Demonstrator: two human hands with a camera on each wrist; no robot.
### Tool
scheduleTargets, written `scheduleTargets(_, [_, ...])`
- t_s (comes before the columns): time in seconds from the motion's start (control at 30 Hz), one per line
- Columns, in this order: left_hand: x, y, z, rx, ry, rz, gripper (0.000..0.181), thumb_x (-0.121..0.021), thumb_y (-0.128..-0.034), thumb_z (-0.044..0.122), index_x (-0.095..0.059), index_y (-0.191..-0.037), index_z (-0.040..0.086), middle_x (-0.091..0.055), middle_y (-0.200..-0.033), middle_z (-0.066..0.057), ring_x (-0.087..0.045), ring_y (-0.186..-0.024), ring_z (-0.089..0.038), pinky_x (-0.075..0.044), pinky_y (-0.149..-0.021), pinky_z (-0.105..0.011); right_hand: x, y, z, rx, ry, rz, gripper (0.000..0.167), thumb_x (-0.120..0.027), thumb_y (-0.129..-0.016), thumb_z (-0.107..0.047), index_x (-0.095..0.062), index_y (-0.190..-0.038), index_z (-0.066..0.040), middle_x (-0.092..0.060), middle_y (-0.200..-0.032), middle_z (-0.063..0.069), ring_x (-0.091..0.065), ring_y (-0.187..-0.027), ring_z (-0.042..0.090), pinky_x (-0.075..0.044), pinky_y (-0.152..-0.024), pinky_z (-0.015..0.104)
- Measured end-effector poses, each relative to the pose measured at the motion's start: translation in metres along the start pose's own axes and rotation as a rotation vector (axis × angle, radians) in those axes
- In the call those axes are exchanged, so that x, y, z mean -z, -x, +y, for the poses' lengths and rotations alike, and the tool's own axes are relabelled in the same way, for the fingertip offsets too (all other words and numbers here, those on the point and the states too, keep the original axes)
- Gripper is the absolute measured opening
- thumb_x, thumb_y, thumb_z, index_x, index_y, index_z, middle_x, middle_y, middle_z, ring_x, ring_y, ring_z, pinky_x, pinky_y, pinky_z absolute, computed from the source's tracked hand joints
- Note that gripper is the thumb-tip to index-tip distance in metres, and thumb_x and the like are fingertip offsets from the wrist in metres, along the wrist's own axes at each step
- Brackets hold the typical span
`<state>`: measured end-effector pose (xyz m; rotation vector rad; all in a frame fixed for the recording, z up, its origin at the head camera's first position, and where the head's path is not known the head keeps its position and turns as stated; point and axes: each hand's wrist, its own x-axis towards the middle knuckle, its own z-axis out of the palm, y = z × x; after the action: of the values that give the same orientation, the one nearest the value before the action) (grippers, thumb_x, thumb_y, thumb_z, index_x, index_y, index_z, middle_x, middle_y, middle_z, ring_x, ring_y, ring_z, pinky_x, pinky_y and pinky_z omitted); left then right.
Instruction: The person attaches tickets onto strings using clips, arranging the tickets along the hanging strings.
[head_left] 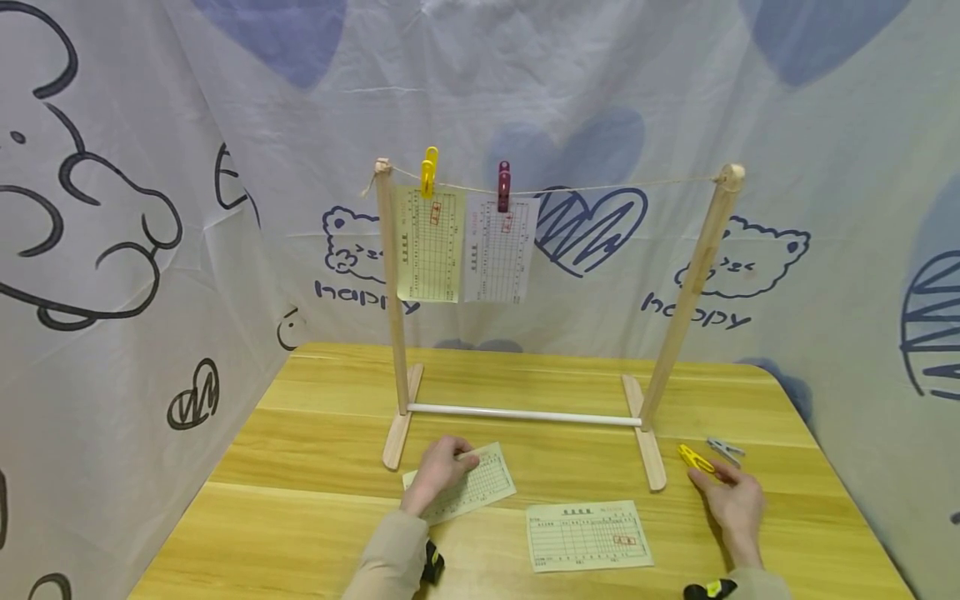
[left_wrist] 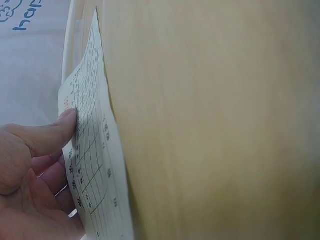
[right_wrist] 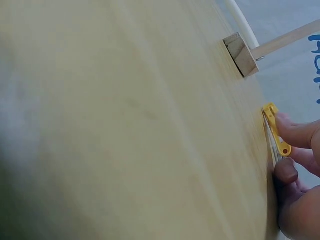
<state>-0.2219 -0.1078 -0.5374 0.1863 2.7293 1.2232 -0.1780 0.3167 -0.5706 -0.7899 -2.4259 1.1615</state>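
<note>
The left hand (head_left: 442, 473) pinches a pale green printed slip (head_left: 487, 479) by its edge, thumb on top and fingers beneath; the left wrist view shows the slip (left_wrist: 92, 135) tilted up from the table. At the right, the right hand (head_left: 733, 504) has thumb and fingers at a yellow clothespin (head_left: 696, 458), seen gripped in the right wrist view (right_wrist: 276, 131). A grey clothespin (head_left: 725, 451) lies just beyond it. Another slip (head_left: 588, 536) lies flat between the hands. On the string hang a yellowish slip (head_left: 429, 250) under a yellow clothespin (head_left: 428, 173) and a whitish slip (head_left: 498, 258) under a dark red one (head_left: 504, 187).
A wooden stand with a left post (head_left: 395, 292), a right post (head_left: 690, 300) and a white lower bar (head_left: 525, 414) stands on the wooden table (head_left: 300, 433). Its string (head_left: 622, 184) runs between the post tops. A patterned cloth (head_left: 570, 83) hangs behind.
</note>
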Motion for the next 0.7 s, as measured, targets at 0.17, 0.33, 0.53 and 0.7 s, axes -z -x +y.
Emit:
scheduleTargets(0.17, [0.0006,0.0007,0.0003,-0.002,0.003,-0.001,0.011,-0.071,-0.0941,0.014,-0.073,-0.096,0.004,-0.072,-0.095,-0.010,-0.053,-0.078,-0.015,-0.043,-0.068,-0.027,0.0009,0.0035,-0.0018,-0.033,-0.066,-0.028,0.044,-0.077,-0.089,-0.017,-0.066,-0.125,0.007,-0.065,-0.125,0.032,-0.065,-0.098,0.032,-0.036,-0.066,0.009])
scheduleTargets(0.33, [0.0010,0.0009,0.0007,-0.001,0.004,-0.001,0.011,-0.071,-0.0939,0.014,-0.073,-0.096,0.004,-0.072,-0.095,-0.010,-0.053,-0.078,-0.015,-0.043,-0.068,-0.027,0.0017,0.0052,-0.0038,-0.052,-0.094,-0.022,0.044,-0.076,-0.090,-0.019,-0.066,-0.125,0.005,-0.068,-0.121,0.030,-0.045,-0.072,-0.014,-0.034,-0.061,0.003])
scheduleTargets(0.53, [0.0014,-0.0001,-0.0001,0.011,0.006,-0.007,0.011,-0.070,-0.0944,0.015,-0.073,-0.097,0.005,-0.072,-0.096,-0.009,-0.054,-0.080,-0.015,-0.044,-0.069,-0.027,0.0020,0.0063,-0.0042,-0.037,-0.121,-0.008,0.043,-0.076,-0.090,-0.018,-0.066,-0.125,0.006,-0.072,-0.108,0.027,-0.038,-0.064,-0.024,-0.034,-0.060,0.001])
scheduleTargets(0.7, [0.0015,-0.0004,0.0000,0.013,0.002,-0.008,0.012,-0.070,-0.0947,0.016,-0.074,-0.098,0.005,-0.073,-0.097,-0.009,-0.055,-0.081,-0.016,-0.045,-0.069,-0.028,0.0030,0.0078,-0.0054,-0.053,-0.118,-0.019,0.044,-0.072,-0.094,-0.020,-0.063,-0.129,0.005,-0.068,-0.118,0.030,-0.037,-0.064,-0.024,-0.034,-0.059,0.001])
